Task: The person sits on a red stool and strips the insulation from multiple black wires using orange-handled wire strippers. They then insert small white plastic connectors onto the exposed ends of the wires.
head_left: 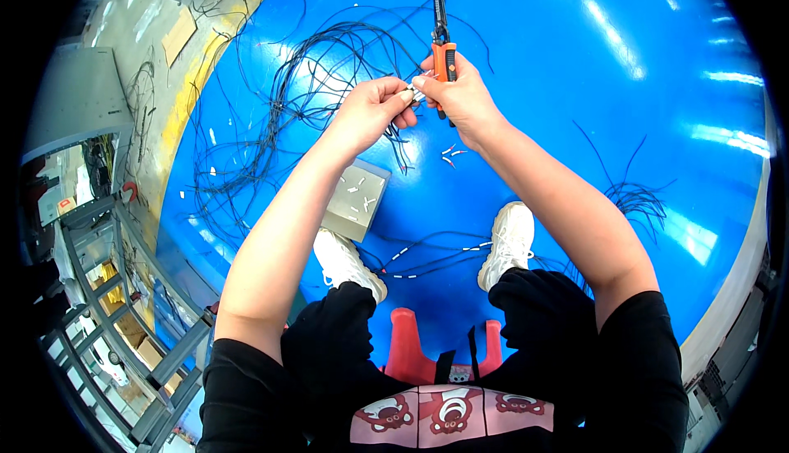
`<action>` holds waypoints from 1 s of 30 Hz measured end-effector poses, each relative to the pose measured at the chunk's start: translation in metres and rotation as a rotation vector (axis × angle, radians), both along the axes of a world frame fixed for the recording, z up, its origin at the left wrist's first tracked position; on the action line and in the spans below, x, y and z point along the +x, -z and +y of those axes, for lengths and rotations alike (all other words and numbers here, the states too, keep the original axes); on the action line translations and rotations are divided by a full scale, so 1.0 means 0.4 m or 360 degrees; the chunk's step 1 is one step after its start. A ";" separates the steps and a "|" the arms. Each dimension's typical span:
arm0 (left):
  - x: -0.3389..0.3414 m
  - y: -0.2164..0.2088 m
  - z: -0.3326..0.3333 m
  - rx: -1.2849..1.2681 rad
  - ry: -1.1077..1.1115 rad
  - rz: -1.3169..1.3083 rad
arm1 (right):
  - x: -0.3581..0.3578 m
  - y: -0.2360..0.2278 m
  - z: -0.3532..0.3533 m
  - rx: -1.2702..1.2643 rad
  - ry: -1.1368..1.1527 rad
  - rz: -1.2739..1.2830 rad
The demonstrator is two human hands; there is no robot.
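My left hand [368,114] is closed in a pinch, thumb against fingers, on the end of a black wire [413,101] with a white piece at its tip. My right hand [467,100] meets it there, thumb and forefinger at the same spot. Wire strippers [445,57] with orange and black handles are also held in my right hand, jaws pointing away from me. My fingers hide much of the small parts between the hands. A loose tangle of black wires [300,83] spreads over the blue floor beyond my left hand.
A grey box [362,194] carrying small white pieces stands by my left shoe [349,264]. Small red and white scraps [451,156] lie ahead of my feet. White-sleeved wires [427,268] run between my shoes. Another black wire bundle [641,200] is at right; metal shelving [115,280] at left.
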State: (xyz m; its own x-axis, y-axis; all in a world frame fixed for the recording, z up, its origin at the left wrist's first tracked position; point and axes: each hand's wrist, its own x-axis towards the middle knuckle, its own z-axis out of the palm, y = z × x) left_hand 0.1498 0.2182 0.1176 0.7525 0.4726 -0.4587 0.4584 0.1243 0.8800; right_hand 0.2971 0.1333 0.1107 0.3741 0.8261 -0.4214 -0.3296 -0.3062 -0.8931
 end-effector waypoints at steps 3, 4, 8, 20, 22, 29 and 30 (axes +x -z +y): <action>-0.011 0.004 -0.003 0.0078 0.0087 0.0012 | 0.006 0.002 -0.007 -0.0011 -0.0023 0.0001; -0.014 0.005 -0.006 0.0116 0.0114 0.0010 | 0.012 0.009 -0.011 0.0007 -0.0019 0.0017; -0.039 0.036 -0.011 -0.0027 0.0199 -0.0116 | 0.017 0.026 -0.014 0.0011 0.0014 0.0024; 0.005 0.068 -0.040 0.0097 -0.0368 -0.0048 | 0.050 0.099 -0.186 -0.0428 -0.0590 -0.0198; 0.023 0.069 -0.051 0.0162 -0.0339 -0.0030 | 0.031 0.101 -0.208 -0.0452 -0.0766 -0.0300; 0.050 0.081 -0.069 0.0428 -0.0388 0.0091 | 0.035 0.093 -0.194 -0.0579 -0.0984 -0.0381; 0.052 0.083 -0.072 0.0449 -0.0408 0.0087 | 0.033 0.099 -0.198 -0.0561 -0.0956 -0.0385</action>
